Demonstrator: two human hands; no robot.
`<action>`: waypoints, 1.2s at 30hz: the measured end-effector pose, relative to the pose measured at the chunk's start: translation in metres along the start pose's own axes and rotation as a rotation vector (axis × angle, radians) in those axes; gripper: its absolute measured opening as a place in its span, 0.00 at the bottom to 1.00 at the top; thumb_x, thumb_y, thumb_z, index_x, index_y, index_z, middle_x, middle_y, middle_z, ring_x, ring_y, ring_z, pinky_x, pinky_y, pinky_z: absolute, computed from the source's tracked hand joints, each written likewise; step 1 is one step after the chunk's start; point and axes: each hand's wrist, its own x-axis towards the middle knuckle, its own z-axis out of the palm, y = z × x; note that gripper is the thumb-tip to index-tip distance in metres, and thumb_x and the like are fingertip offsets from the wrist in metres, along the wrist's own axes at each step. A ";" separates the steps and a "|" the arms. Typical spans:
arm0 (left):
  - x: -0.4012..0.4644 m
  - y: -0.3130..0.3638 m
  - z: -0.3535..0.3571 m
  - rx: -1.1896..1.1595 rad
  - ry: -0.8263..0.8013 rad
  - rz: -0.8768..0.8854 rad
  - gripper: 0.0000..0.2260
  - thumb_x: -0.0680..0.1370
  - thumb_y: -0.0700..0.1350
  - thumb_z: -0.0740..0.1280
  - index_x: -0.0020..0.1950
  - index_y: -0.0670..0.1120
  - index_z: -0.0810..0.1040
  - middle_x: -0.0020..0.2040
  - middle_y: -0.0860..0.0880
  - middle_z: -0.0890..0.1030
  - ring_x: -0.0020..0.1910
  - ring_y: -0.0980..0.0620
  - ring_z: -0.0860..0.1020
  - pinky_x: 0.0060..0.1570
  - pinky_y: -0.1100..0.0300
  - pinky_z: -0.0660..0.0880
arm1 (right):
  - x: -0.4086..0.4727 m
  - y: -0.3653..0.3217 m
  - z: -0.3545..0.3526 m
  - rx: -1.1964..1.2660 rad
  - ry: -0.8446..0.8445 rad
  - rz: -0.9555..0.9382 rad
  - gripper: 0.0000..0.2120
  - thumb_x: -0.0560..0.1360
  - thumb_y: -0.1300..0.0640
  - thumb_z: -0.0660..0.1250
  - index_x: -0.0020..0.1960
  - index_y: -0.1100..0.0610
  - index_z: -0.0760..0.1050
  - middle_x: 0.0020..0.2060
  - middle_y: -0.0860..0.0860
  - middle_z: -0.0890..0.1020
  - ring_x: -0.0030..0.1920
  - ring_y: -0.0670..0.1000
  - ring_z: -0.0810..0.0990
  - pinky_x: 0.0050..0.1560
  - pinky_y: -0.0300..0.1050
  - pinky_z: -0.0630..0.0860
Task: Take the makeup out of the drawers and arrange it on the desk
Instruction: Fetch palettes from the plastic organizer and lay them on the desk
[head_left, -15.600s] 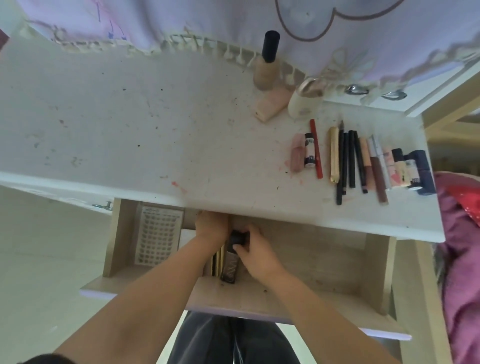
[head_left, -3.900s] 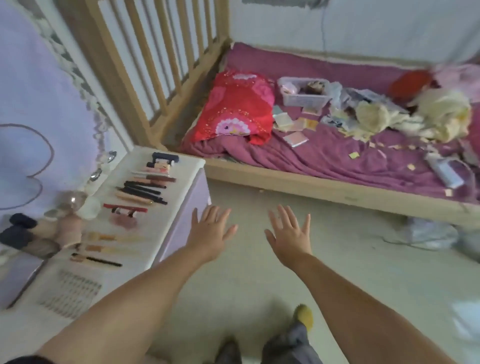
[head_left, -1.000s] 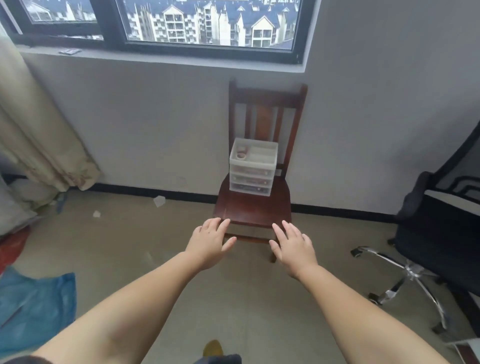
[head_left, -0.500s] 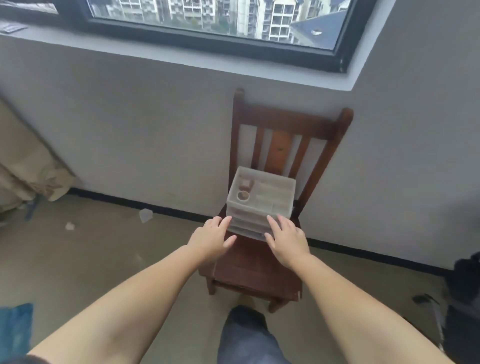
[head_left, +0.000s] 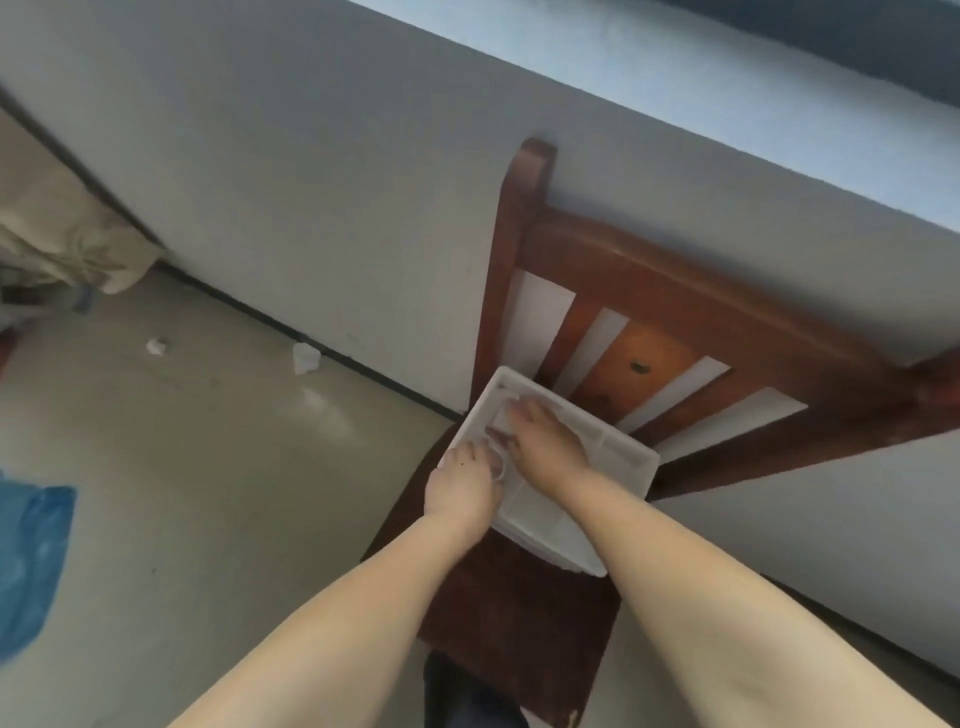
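1. Currently both hands are over the top tray of a small white plastic drawer unit (head_left: 618, 457), which stands on the seat of a dark wooden chair (head_left: 519, 613) set against a grey wall (head_left: 311, 197).
2. Left hand (head_left: 462, 486): at the unit's near-left corner, its fingers (head_left: 470, 452) bent down onto a small round ring-shaped item (head_left: 497, 464) in the tray; motion blur, so I cannot tell whether they clamp it or only touch it.
3. Right hand (head_left: 545, 447): reaches further into the tray's left compartment, fingers (head_left: 519, 410) pointing down and close together; whether they hold anything cannot be told.
4. No makeup is discernible; the unit's drawers are hidden from this angle.
5. Surroundings: beige floor (head_left: 182, 493) with scraps of white paper (head_left: 305, 357) by the skirting, a blue plastic bag (head_left: 28, 561) at left, and a beige curtain hem (head_left: 67, 249) at upper left.
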 end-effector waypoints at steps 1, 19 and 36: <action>0.005 0.001 0.005 0.026 0.014 -0.013 0.23 0.79 0.52 0.59 0.71 0.43 0.61 0.66 0.45 0.68 0.65 0.46 0.69 0.55 0.54 0.70 | 0.008 0.001 0.006 -0.017 0.006 0.002 0.20 0.81 0.50 0.55 0.70 0.56 0.62 0.69 0.55 0.65 0.65 0.57 0.69 0.59 0.50 0.70; -0.012 -0.029 -0.020 -0.008 0.145 -0.003 0.22 0.77 0.48 0.63 0.69 0.44 0.65 0.64 0.45 0.67 0.63 0.46 0.67 0.50 0.54 0.71 | 0.009 -0.014 -0.012 -0.105 0.115 -0.050 0.22 0.79 0.48 0.60 0.66 0.62 0.65 0.63 0.58 0.72 0.63 0.59 0.69 0.61 0.50 0.67; -0.394 -0.267 0.000 -0.238 0.484 -0.846 0.21 0.78 0.51 0.63 0.69 0.46 0.63 0.63 0.47 0.67 0.63 0.47 0.68 0.51 0.54 0.71 | -0.166 -0.361 0.079 -0.467 0.192 -0.968 0.18 0.61 0.51 0.77 0.43 0.60 0.75 0.38 0.57 0.79 0.37 0.60 0.79 0.44 0.50 0.77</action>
